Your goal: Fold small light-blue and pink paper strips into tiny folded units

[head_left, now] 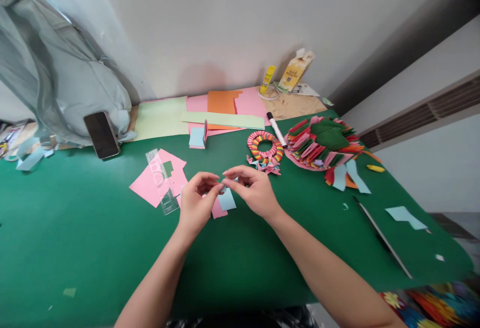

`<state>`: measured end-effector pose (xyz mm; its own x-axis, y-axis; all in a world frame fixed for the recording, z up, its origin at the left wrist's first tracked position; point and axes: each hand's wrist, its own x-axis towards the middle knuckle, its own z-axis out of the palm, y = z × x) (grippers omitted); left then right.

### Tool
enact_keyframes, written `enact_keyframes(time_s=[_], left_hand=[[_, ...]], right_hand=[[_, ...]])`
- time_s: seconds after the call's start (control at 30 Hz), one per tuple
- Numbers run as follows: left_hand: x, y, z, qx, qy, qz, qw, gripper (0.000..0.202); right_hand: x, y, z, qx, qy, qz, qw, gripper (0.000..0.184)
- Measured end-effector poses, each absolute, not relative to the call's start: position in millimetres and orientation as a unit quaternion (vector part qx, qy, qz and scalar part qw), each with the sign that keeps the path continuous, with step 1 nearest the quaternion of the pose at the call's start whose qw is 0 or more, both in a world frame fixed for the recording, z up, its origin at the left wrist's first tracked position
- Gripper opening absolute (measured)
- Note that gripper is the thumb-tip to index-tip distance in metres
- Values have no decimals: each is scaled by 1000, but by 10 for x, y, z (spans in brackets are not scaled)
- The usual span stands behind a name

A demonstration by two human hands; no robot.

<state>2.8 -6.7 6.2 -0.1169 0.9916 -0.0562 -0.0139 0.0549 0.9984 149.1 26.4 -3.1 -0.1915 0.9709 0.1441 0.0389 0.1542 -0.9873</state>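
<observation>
Pinching a small, mostly hidden light-blue paper piece (224, 187) right here, between the fingers (213, 194) of the left hand (197, 200) and right hand (258, 193)! Held above pink paper (219, 212) and a blue sheet (227, 201) on the green table (93, 238), with a clear ruler (170, 204) to the left and 1 multicoloured ring (278, 154) beyond.
</observation>
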Motion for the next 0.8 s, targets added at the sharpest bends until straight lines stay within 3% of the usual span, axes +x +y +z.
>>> enact_keyframes(time_s=[0.2, 0.8], left_hand=[[33, -72, 45, 463, 547, 511, 474, 12], [-13, -36, 88, 340, 531, 550, 548, 29]], right_hand=[[1503, 282, -34, -432, -576, 477, 504, 17], [1481, 252, -35, -427, -586, 513, 459, 17]])
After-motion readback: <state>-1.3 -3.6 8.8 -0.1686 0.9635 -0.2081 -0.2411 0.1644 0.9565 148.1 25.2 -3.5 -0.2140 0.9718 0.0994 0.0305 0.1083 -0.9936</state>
